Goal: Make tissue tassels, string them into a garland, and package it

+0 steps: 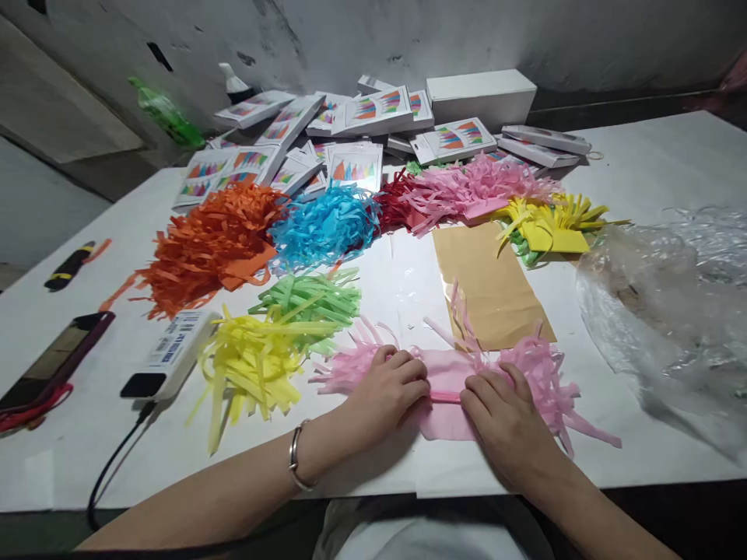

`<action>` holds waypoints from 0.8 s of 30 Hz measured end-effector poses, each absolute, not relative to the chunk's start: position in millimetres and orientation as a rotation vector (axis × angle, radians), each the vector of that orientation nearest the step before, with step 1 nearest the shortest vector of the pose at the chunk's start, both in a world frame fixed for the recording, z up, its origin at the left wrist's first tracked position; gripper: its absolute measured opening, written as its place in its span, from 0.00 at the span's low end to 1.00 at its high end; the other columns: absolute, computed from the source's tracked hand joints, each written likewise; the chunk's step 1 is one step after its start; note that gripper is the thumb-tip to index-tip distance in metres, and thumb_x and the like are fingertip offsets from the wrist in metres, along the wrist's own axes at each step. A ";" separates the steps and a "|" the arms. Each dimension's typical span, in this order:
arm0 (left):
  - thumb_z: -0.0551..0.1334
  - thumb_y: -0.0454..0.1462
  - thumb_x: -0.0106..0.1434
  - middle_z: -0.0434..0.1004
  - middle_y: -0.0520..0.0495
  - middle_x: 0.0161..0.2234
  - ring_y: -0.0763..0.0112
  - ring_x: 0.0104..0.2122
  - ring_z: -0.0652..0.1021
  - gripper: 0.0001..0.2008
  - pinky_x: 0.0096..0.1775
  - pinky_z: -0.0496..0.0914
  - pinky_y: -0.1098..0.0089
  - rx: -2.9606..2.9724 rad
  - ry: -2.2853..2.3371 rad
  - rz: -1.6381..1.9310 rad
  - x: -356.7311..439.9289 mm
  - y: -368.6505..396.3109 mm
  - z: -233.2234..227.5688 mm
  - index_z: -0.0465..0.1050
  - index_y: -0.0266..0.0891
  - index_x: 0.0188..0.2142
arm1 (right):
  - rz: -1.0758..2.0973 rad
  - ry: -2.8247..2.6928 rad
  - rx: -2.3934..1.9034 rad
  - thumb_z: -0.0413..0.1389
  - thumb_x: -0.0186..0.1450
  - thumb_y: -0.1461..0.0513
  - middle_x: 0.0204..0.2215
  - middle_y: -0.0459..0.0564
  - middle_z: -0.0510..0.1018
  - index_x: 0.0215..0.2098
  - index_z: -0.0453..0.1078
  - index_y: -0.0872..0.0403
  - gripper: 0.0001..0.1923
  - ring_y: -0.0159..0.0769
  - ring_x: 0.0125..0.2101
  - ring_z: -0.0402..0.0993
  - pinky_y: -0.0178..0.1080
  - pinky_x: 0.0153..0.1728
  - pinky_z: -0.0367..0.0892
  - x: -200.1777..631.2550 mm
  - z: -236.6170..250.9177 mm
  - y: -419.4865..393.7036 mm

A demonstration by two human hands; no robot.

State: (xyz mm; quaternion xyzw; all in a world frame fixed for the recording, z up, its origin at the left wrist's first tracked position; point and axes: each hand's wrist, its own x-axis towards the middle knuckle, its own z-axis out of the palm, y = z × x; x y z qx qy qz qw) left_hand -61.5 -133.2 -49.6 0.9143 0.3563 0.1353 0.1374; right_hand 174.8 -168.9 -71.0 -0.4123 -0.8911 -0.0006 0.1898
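White paper covers the broad counter (pixel 642 171), which carries everything seen. A crumpled clear plastic bag (pixel 671 303) is spread at the right edge. A heap of flat white printed cartons (pixel 327 132) is stacked at the far side, against the wall. Piles of fringed tissue are ranged before them: orange (pixel 213 241), blue (pixel 324 225), pink (pixel 467 190) and yellow (pixel 548 225). A tan rectangular paper sheet (pixel 490 284) lies mid-counter. Nearer, green fringe (pixel 312 303) overlaps yellow fringe (pixel 250 362). The pink fringed tissue piece (pixel 449 381) lies at the near edge, centre. It is pressed flat under both hands: left hand (pixel 388 393) and right hand (pixel 505 420), fingers curled down onto its middle fold, each grip closed upon it. A white power strip (pixel 172 354) and dark phone (pixel 55 362) lie left.
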 end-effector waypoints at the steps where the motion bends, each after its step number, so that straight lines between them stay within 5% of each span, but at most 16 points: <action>1: 0.60 0.32 0.68 0.78 0.50 0.38 0.66 0.39 0.72 0.06 0.44 0.57 0.60 2.625 1.052 0.379 -61.1 -134.3 -49.0 0.75 0.41 0.36 | 0.032 -2.469 -1.187 0.48 0.62 0.75 0.38 0.53 0.76 0.37 0.70 0.56 0.13 0.43 0.44 0.67 0.54 0.61 0.49 175.8 -72.1 -169.9; 11: 0.61 0.32 0.67 0.75 0.46 0.36 0.62 0.36 0.70 0.05 0.40 0.57 0.58 2.720 1.380 0.100 -40.6 -134.6 -45.9 0.72 0.38 0.32 | -0.173 -2.383 -1.561 0.53 0.62 0.73 0.33 0.54 0.74 0.30 0.69 0.55 0.08 0.47 0.40 0.67 0.57 0.56 0.53 158.6 -67.3 -169.3; 19: 0.62 0.32 0.68 0.71 0.49 0.32 0.63 0.37 0.68 0.09 0.51 0.57 0.52 3.073 0.938 0.220 -41.6 -134.6 -50.0 0.72 0.38 0.29 | -0.043 -2.469 -1.170 0.49 0.64 0.73 0.31 0.50 0.72 0.33 0.68 0.54 0.11 0.41 0.38 0.66 0.55 0.61 0.48 163.4 -72.1 -171.1; 24: 0.61 0.31 0.67 0.73 0.46 0.34 0.63 0.37 0.69 0.07 0.45 0.61 0.57 2.915 1.035 0.215 -38.3 -127.2 -40.5 0.73 0.36 0.31 | -0.087 -2.459 -1.189 0.48 0.65 0.73 0.30 0.50 0.73 0.34 0.69 0.55 0.11 0.42 0.38 0.66 0.55 0.59 0.50 161.1 -72.8 -167.7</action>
